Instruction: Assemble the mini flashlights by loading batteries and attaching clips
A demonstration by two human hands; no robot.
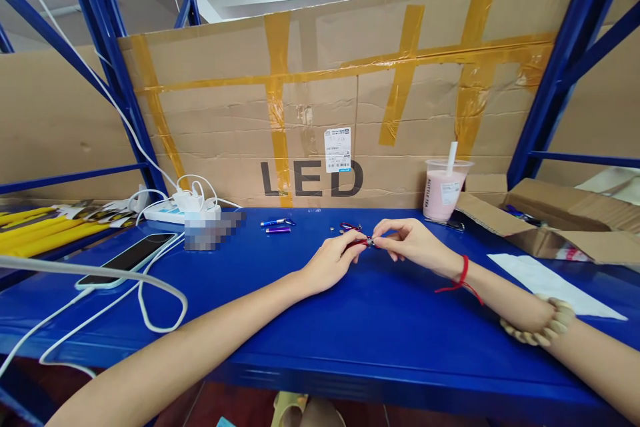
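My left hand (336, 259) is closed round a small red tube (357, 242) over the middle of the blue table. The fingertips of my right hand (407, 240) pinch the tube's dark metallic end (371, 241), so both hands meet on the same object. Just behind them lies another red piece (351, 226), with a tiny silver disc (332, 229) to its left. Farther left, a blue tube with a clip (277, 221) rests above a purple tube (278, 230).
A pink drink cup (443, 190) stands behind my right hand. An open cardboard box (555, 220) and white paper (555, 285) are at the right. At the left are a phone (127, 259), a power strip (165, 213), loose white cables (165, 290) and yellow rods (55, 233).
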